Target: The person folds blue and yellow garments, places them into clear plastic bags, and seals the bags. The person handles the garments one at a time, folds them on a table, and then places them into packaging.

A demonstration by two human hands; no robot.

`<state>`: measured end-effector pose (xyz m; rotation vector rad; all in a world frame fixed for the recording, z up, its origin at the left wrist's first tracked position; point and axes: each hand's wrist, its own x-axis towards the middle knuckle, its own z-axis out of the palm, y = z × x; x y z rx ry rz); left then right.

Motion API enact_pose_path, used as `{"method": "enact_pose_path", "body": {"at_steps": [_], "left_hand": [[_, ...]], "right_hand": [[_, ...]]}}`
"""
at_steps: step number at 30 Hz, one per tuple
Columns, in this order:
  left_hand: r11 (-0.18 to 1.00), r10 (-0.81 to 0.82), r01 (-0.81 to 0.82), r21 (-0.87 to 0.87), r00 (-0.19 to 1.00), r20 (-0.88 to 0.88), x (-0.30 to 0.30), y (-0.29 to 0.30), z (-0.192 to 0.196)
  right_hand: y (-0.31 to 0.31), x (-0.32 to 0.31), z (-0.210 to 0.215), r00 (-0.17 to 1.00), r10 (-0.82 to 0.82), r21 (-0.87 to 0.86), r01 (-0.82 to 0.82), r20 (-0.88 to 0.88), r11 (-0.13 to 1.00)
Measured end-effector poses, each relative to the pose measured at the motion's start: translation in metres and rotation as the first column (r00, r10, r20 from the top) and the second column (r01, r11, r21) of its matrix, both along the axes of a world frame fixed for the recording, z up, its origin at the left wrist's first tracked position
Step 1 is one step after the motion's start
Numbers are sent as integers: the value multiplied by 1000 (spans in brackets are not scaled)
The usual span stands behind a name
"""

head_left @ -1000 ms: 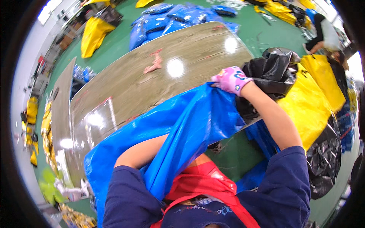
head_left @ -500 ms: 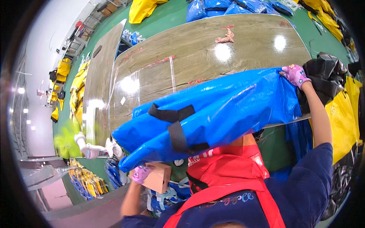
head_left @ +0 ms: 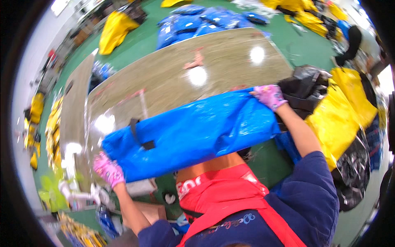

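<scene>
A large blue plastic bag (head_left: 193, 131) with black webbing handles (head_left: 139, 133) stretches across the near edge of the table, folded lengthwise and lying at a slant. My right hand (head_left: 269, 97), in a pink patterned glove, grips its far right corner. At the other end, my left hand (head_left: 109, 169), in a matching glove, is closed on the bag's left edge; some of its fingers are hidden by the sheet. The wood-grain table (head_left: 160, 82) shows beyond the bag.
Black bags (head_left: 302, 88) and yellow bags (head_left: 335, 123) are heaped at the right. A scrap of pinkish cloth (head_left: 194, 60) lies on the table. Blue packed bags (head_left: 197, 20) are piled behind it. A green-bladed fan (head_left: 53, 189) stands at the left, above a cardboard box (head_left: 148, 212).
My left hand has moved up and outward along the bag's left end. The bag looks flatter, with one handle now turned out of sight. The view has shifted to the right.
</scene>
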<state>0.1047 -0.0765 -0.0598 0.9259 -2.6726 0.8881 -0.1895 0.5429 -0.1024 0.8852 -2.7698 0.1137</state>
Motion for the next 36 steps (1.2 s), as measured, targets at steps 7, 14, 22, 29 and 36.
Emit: {"method": "enact_pose_path", "body": {"at_steps": [7, 14, 22, 29, 36], "left_hand": [[190, -845, 790, 582, 434, -314, -152, 336, 21], [274, -846, 730, 627, 492, -204, -154, 347, 0], [373, -840, 675, 637, 537, -77, -153, 353, -4], [467, -818, 665, 582, 575, 0, -155, 363, -6], [-148, -916, 836, 529, 86, -393, -223, 537, 30]], "right_hand": [[-21, 11, 87, 985, -139, 510, 68, 103, 858], [134, 58, 204, 899, -283, 493, 88, 336, 865], [182, -2, 113, 821, -153, 306, -27, 551, 952], [230, -93, 5, 543, -29, 99, -100, 839, 990], [206, -58, 53, 724, -256, 226, 141, 641, 964]]}}
